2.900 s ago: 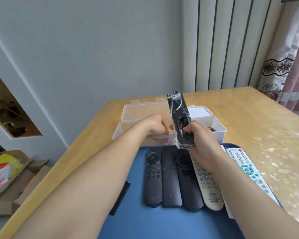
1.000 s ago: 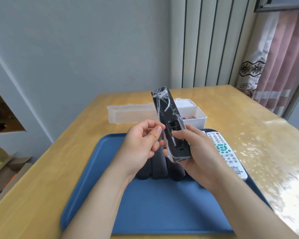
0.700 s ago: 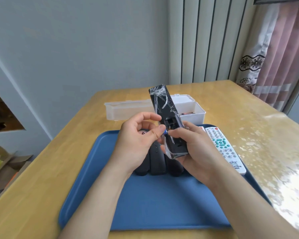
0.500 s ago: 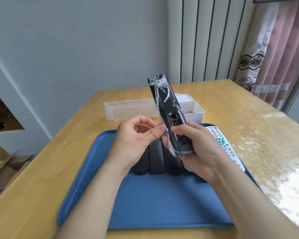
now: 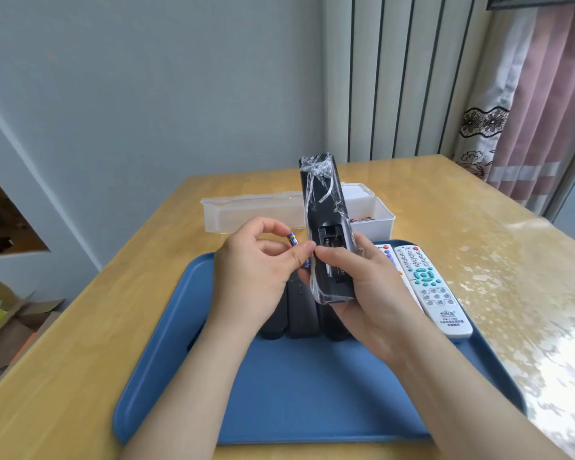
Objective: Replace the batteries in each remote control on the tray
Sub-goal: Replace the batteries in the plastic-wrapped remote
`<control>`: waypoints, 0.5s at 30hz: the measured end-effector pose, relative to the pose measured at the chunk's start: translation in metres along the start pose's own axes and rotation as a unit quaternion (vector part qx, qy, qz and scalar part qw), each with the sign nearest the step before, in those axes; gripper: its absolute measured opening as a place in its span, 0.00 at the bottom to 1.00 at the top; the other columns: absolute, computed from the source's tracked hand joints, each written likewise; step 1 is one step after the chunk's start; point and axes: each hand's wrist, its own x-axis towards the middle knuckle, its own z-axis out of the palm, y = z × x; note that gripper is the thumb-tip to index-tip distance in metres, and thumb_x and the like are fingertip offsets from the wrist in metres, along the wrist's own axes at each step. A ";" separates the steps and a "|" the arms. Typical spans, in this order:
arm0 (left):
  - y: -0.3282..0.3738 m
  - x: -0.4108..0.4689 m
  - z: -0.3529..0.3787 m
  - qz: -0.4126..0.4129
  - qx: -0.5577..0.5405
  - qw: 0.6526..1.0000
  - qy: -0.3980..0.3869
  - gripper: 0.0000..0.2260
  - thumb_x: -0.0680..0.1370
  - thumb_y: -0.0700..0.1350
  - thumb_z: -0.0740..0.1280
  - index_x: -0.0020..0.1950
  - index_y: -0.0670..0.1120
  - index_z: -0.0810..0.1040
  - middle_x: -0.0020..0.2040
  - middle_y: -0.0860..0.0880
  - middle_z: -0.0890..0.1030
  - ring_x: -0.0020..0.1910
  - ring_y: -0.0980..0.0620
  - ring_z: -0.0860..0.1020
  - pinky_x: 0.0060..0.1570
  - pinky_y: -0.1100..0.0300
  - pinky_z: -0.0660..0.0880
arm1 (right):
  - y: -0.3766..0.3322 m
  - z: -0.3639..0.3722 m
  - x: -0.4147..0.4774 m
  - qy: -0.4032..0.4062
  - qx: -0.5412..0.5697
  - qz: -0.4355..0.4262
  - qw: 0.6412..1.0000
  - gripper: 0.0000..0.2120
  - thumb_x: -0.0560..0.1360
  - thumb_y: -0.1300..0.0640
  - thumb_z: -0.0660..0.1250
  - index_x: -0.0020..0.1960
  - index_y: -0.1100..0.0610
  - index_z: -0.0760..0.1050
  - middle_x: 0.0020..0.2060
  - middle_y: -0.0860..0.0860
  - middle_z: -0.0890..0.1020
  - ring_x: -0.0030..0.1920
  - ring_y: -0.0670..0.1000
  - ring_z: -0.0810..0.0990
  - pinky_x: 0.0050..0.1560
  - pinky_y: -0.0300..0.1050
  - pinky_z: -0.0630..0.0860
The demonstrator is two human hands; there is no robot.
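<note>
The wrapped black remote (image 5: 324, 227) is standing nearly upright above the blue tray (image 5: 296, 400), its open battery bay facing the person. It is looking light and stiff, but the loose film is probably making it slippery, so holding low around the body suits it. The right hand (image 5: 362, 283) is gripping there; the left hand (image 5: 256, 273) is pinching a small battery (image 5: 293, 241) beside the bay. Other remotes (image 5: 429, 287) are lying on the tray.

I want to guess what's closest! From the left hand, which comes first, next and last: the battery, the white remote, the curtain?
1. Battery: pinched in the left hand's fingertips.
2. White remote: on the tray's right side, past the right hand.
3. Curtain: far right, beyond the table.
</note>
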 end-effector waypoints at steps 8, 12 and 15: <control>-0.001 -0.004 -0.001 0.123 0.188 0.974 0.041 0.08 0.75 0.47 0.71 0.52 0.53 0.85 0.33 0.54 0.82 0.30 0.57 0.73 0.37 0.62 0.72 | 0.005 0.002 0.004 0.043 -0.049 -0.014 0.998 0.11 0.82 0.56 0.60 0.60 0.61 0.75 0.45 0.57 0.85 0.42 0.53 0.84 0.40 0.52 0.82; 0.006 -0.004 -0.002 0.147 0.106 0.983 0.004 0.05 0.73 0.44 0.73 0.48 0.52 0.84 0.28 0.52 0.76 0.26 0.56 0.73 0.32 0.67 0.70 | 0.004 0.001 0.004 0.065 -0.094 -0.035 0.993 0.15 0.83 0.51 0.57 0.60 0.59 0.76 0.50 0.59 0.85 0.45 0.55 0.85 0.37 0.50 0.81; 0.008 -0.012 0.007 0.190 0.141 0.971 -0.011 0.05 0.69 0.47 0.73 0.44 0.51 0.81 0.25 0.54 0.71 0.27 0.56 0.70 0.32 0.65 0.70 | 0.008 0.000 0.006 0.099 -0.142 -0.059 0.983 0.16 0.82 0.47 0.57 0.56 0.57 0.77 0.53 0.61 0.82 0.48 0.56 0.83 0.44 0.55 0.82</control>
